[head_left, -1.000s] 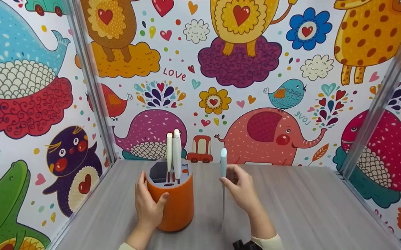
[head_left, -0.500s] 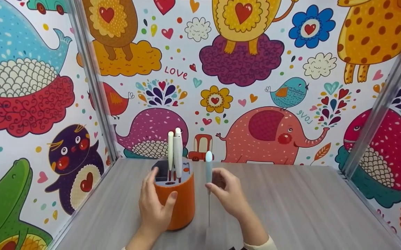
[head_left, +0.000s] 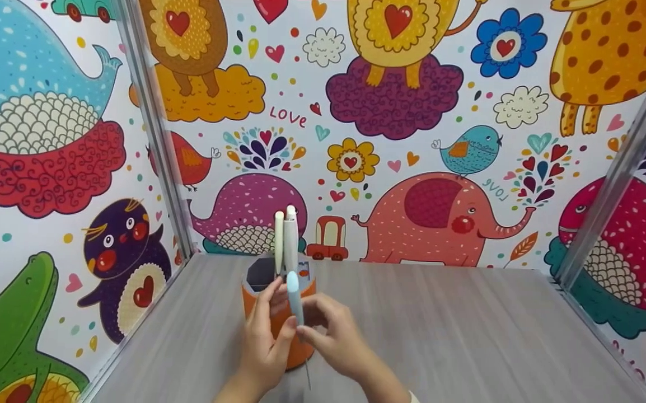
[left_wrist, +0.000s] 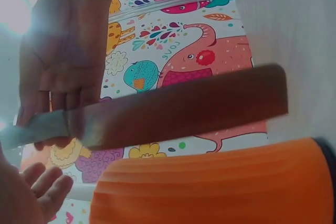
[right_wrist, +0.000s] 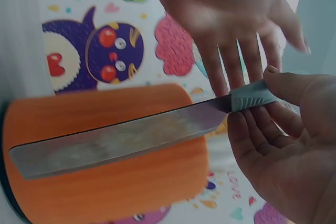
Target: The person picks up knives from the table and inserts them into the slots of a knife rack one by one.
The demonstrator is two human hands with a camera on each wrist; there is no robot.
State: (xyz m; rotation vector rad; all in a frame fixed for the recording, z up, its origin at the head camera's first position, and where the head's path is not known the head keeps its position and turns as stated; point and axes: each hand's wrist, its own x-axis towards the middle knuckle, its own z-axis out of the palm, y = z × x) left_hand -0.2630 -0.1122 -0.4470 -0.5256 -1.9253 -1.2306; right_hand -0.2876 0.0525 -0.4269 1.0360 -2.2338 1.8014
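Note:
My right hand [head_left: 337, 333] holds a kitchen knife by its pale blue handle [head_left: 295, 296], thumb on one side and fingers on the other. The knife's broad blade [right_wrist: 115, 137] points down in front of the orange knife block [head_left: 300, 352]. My left hand [head_left: 267, 336] is beside the handle, between me and the block. Its fingers are straight and spread in the right wrist view, with the fingertips [right_wrist: 239, 80] right at the handle's base. Two pale handles [head_left: 279, 240] stick up from the block's top.
The block stands on a grey wood-grain table [head_left: 440, 324]. Panels printed with cartoon animals rise behind and at both sides, joined by metal corner posts [head_left: 158, 129]. The block's top also has a dark open compartment [head_left: 258, 274] at its left.
My right hand has carried the knife leftward and nearer, from beside the block to in front of it. My left hand has come off the block's left side, moving right towards the handle.

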